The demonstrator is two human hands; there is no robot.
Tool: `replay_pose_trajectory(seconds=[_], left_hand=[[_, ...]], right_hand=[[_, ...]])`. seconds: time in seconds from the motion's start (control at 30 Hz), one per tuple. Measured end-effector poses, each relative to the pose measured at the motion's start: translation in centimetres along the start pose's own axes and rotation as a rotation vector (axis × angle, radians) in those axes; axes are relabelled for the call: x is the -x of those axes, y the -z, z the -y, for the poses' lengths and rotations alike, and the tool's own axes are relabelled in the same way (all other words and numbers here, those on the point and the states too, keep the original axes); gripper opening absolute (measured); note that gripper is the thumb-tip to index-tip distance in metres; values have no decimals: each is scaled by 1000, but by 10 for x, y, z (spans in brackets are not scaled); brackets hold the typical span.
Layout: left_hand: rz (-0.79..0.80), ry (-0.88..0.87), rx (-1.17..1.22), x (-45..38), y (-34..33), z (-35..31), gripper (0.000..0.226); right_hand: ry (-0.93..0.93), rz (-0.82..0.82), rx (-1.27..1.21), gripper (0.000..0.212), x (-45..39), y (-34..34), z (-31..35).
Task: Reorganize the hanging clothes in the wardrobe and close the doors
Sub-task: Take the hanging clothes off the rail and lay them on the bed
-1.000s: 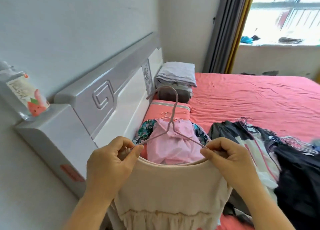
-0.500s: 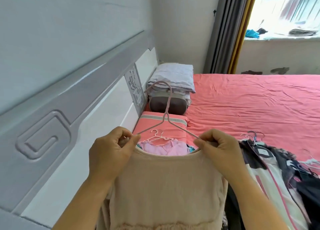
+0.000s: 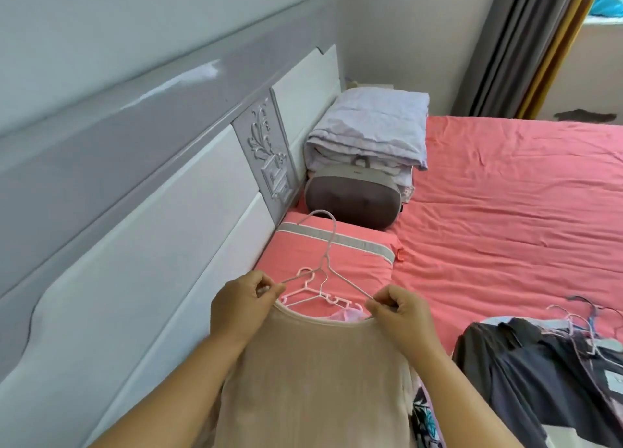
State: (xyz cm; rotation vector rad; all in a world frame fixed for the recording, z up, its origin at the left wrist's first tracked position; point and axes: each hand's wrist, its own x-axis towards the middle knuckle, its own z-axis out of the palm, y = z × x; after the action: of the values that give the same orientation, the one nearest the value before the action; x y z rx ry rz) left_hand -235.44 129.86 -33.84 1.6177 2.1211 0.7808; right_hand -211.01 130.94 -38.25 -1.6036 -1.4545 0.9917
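Nearest the camera hangs a beige ribbed top (image 3: 313, 380), its neckline stretched between two hands over the near edge of the bed (image 3: 505, 211). The left hand (image 3: 241, 307) pinches the left shoulder of the top together with the left arm of a thin wire hanger (image 3: 325, 255), thumb and forefinger closed on it, the other fingers curled under. The right hand (image 3: 403, 314) grips the right shoulder and the hanger's right arm the same way — knuckles up, fingers folded tight round fabric and wire. Both forearms rise from the bottom edge and converge on the garment. The hanger's hook tilts up and away toward the headboard (image 3: 141, 191). Just behind the neckline lies a pink plastic hanger (image 3: 312, 290) with a scrap of pink garment (image 3: 345, 315) showing, on a coral pillow (image 3: 337, 255) with a grey stripe. To the right, on the coral sheet, sits a heap of dark clothes (image 3: 539, 376) with several hanger hooks sticking out. Further back — against the headboard — a grey cushion (image 3: 350, 203) carries a folded lilac blanket (image 3: 371, 127), and grey curtains (image 3: 512, 42) hang in the far corner.
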Motion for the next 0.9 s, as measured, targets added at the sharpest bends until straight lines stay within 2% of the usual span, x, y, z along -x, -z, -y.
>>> replay_pose_trajectory(seconds=[0.3,0.5,0.6,0.9], left_hand=[[31,101,-115,-38,-68,48,18],[90,66,-172,-46,-90,75,23],[133,98,-200,-45,-89,85,36],[166,82,-176,-18,-56,84,35]], right_hand=[[-88,39,17,26,-50,-49,-67],[-94,53,117,16,-56,-70,-90],[-80,54,170,17,-53,-74,-90],[-69,76,181,27,-18,-72,-60]])
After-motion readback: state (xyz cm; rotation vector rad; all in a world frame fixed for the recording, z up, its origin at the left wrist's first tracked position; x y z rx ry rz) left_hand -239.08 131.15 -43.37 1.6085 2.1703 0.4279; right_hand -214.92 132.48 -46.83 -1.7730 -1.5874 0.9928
